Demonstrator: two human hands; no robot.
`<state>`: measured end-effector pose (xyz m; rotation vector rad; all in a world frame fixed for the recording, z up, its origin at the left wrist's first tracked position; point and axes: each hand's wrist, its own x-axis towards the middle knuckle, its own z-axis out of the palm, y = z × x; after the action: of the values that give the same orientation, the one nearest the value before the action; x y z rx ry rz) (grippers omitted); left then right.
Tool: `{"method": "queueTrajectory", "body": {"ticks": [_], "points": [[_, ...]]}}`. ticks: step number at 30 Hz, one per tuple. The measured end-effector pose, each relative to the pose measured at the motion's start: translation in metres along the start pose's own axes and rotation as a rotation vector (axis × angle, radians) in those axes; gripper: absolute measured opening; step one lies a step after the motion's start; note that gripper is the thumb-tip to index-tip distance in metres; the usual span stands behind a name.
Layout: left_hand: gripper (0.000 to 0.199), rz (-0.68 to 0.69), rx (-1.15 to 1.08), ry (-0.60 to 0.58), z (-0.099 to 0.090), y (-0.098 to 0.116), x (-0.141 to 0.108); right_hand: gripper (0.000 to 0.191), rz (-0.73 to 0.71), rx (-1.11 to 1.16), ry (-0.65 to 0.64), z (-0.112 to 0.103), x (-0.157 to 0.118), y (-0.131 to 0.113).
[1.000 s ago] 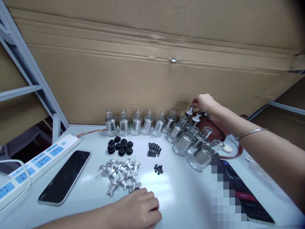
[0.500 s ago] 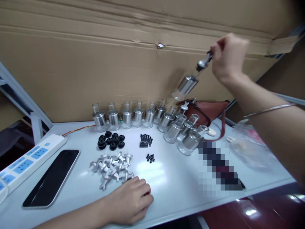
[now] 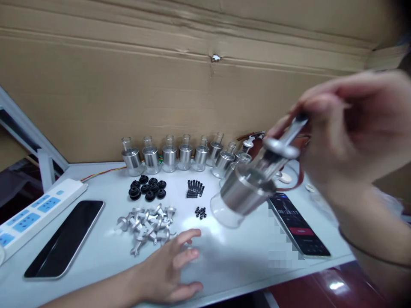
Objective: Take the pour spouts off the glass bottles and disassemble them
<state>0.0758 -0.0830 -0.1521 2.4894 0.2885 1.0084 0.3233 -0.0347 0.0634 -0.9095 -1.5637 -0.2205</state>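
My right hand (image 3: 359, 128) is closed in a pinch on the black-tipped spout of a metal pourer (image 3: 282, 149). That pourer sits in the neck of a glass bottle (image 3: 242, 192) with a steel sleeve, which hangs tilted above the table. My left hand (image 3: 163, 269) is near the front edge, fingers apart and holding nothing. Beside it lies a pile of silvery metal pourer parts (image 3: 149, 224). Farther back are black rubber stoppers (image 3: 147, 188), short black tubes (image 3: 195, 188) and tiny black caps (image 3: 201, 213).
Several sleeved glass bottles (image 3: 169, 154) stand in a row along the cardboard wall (image 3: 128, 94). One at the right end carries a pourer (image 3: 248, 143). A white power strip (image 3: 38, 214) and a phone (image 3: 66, 239) lie left; another phone (image 3: 302, 226) lies right. Behind is a brown bag (image 3: 300, 175).
My right hand has brought the bottle down and nearer to me from above the back of the table. The fingers of my left hand have spread from a curled pose.
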Motion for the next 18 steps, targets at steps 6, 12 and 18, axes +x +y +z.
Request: {"method": "queueTrajectory", "body": {"ticks": [6,12,18], "points": [[0.098,-0.003,-0.172,0.134,0.005,0.004,0.002,0.015,-0.191,0.189,-0.324,0.013,-0.053,-0.038],[0.132,-0.337,-0.355,-0.079,0.009,0.004,-0.006,0.020,0.028,0.468,-0.301,0.033,-0.085,-0.050],[0.113,-0.523,-0.435,-0.079,0.006,0.006,-0.004,0.040,0.579,0.912,-0.251,0.054,-0.131,-0.051]]}}
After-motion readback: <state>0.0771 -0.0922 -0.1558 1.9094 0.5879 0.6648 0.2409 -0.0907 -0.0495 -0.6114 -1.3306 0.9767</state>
